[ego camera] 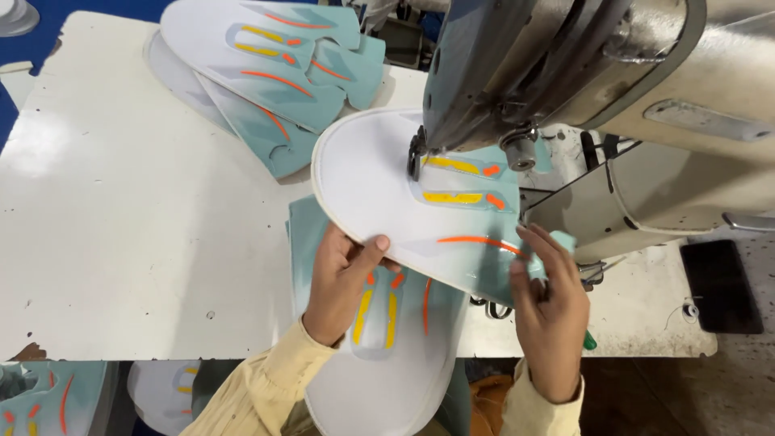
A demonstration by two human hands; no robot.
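Pale yellow sleeves (258, 396) come up from the bottom edge, and just past them another white and teal panel (379, 363) with yellow and orange stripes hangs over the near edge of the bench (145, 226). Both hands rest on the shoe panel (379, 194) being stitched: the left hand (343, 278) pinches its near rim, thumb on top and fingers underneath, while the right hand (549, 315) lies with fingers spread and slightly curled on the teal end beside the orange curve, pressing rather than gripping. That panel is tilted, its white rounded end toward the left, its striped middle under the foot of the sewing machine (565, 81), whose grey head fills the upper right. To the left the white bench top lies bare and broad, giving the panel room to swing. At the far edge a fanned stack of like panels (266, 73) overlaps the bench's back rim. A dark flat slab (721, 287) sits at the right.
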